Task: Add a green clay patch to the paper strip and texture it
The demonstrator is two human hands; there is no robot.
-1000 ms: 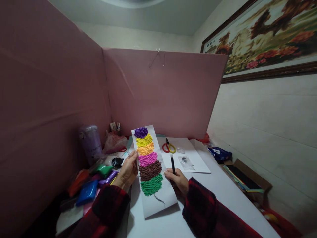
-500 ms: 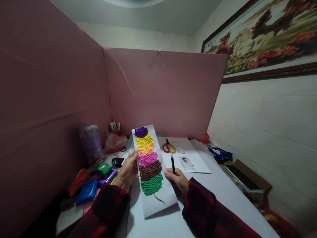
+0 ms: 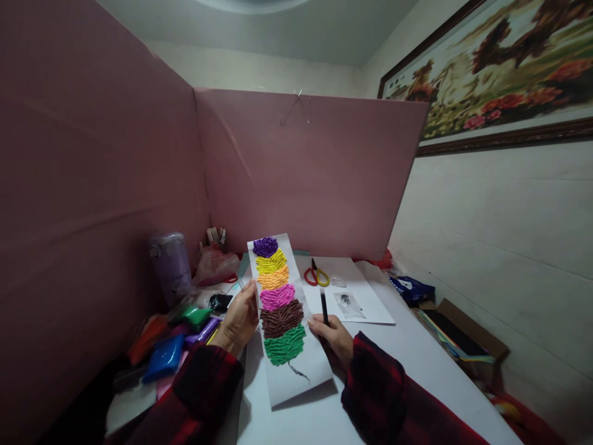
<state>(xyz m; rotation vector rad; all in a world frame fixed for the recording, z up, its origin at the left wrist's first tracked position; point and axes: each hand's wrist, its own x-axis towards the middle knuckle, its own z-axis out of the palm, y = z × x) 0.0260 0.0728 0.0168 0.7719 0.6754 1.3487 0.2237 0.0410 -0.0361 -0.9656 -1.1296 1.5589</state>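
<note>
Scissors [image 3: 316, 276] lie behind the paper strip [image 3: 283, 315] (cup [image 3: 170, 264] far left).

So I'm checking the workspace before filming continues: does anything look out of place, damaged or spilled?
Nothing spilled or damaged. The left hand props up the white paper strip with six coloured clay patches, and the right hand holds a black pen. Only the pile of coloured clay packets at the left looks untidy.

Single view, head-worn. Looks forward and slightly down over a white table [image 3: 417, 364], close to both sleeves at the bottom edge. Faces a pink screen [image 3: 315, 179] at the far side; another pink panel [image 3: 92, 198] closes the left. Right, a wall with a framed picture [image 3: 500, 68]. Ceiling shows at top. Wide lens, edges bent.
</note>
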